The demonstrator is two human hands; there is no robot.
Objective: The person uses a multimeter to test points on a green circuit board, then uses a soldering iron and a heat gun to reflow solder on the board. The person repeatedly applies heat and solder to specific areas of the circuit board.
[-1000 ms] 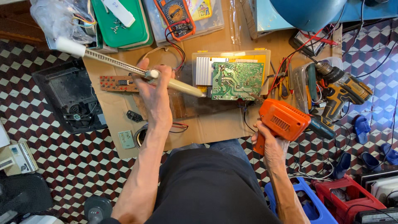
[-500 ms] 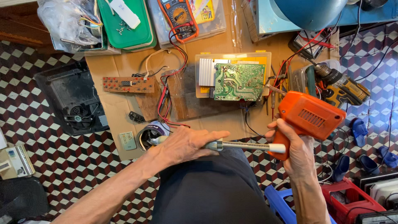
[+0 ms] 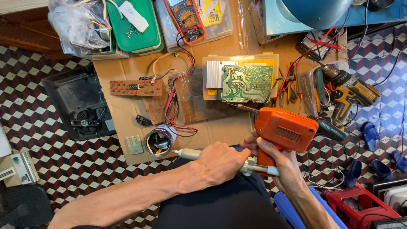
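My left hand (image 3: 220,163) is wrapped around a long cream-coloured desoldering pump (image 3: 186,153), held level over my lap. Its right end (image 3: 258,168) touches my right hand (image 3: 282,165). That hand grips the handle of an orange soldering gun (image 3: 286,129), whose thin tip points left toward a green circuit board (image 3: 248,82). The board lies in a yellow tray on the cardboard sheet (image 3: 123,68). Red and black wires run from it to a small brown display board (image 3: 135,87).
An open tin can (image 3: 159,141) stands just left of the pump tip. A multimeter (image 3: 186,17), a green box (image 3: 135,29) and a bag of wires sit at the back. To the right lies a cordless drill (image 3: 352,93), to the left a black fan housing (image 3: 78,101).
My left hand brought the pump down from above the cardboard to my lap, against my right hand. The soldering gun rose and shifted left toward the green board.
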